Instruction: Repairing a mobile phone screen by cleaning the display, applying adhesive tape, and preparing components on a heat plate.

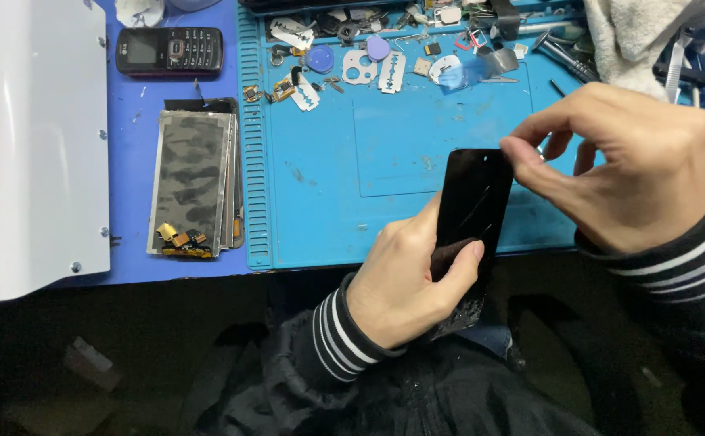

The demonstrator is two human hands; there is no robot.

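Note:
A black phone screen panel [472, 203], cracked and shattered at its lower corner, is held upright over the front edge of a blue work mat [417, 145]. My left hand [405, 282] grips its lower half, thumb across the front. My right hand [635, 165] pinches the panel's top right corner between thumb and forefinger. Both sleeves are black with white stripes.
A stack of grey display panels [195, 184] lies left of the mat. A black keypad phone [170, 51] sits at the back left. Razor blades, picks and small parts [368, 60] litter the mat's far edge. A white machine housing [33, 145] fills the left. A towel [639, 36] lies back right.

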